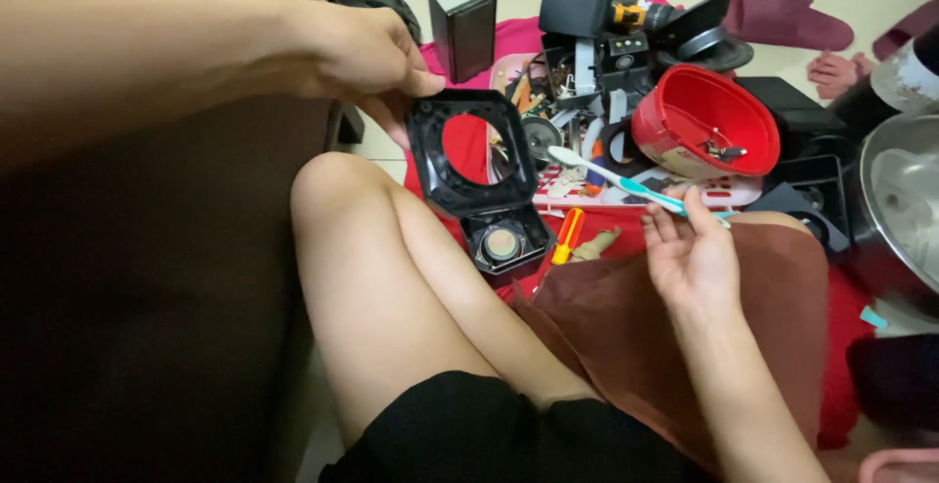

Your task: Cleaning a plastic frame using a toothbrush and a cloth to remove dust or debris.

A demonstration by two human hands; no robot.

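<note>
Two bare hands are at work over a cluttered floor, seen from above past a bent knee (337, 199). Farthest left, the left hand (357, 48) reaches in from the upper left, its thumb and fingers pinched on the top left corner of a black square frame (469, 151) with a round opening in its middle; the frame is held upright, tilted a little, just above the knee, and red cloth shows through the hole. Directly under the frame, touching its lower edge or very close to it, a small black speaker unit (506, 243) with a pale round cone lies on the red cloth (836, 346). Just right of that unit lies a screwdriver with a yellow and red handle (567, 234), near a small beige scrap. Farther right, the right hand (690, 258) is turned palm up over a brown cloth (626, 336) draped on the lap, and its fingertips pinch the handle of a white and teal toothbrush (616, 180), whose bristled head points up and left toward the frame without touching it. Behind the toothbrush, a pink tray (724, 195) holds loose parts, and a red oval bowl (704, 121) rests tilted on it with a small metal piece inside. At the far right edge stands a steel pot (900, 199), and above it another person's hand (831, 72) rests on the pale floor.
</note>
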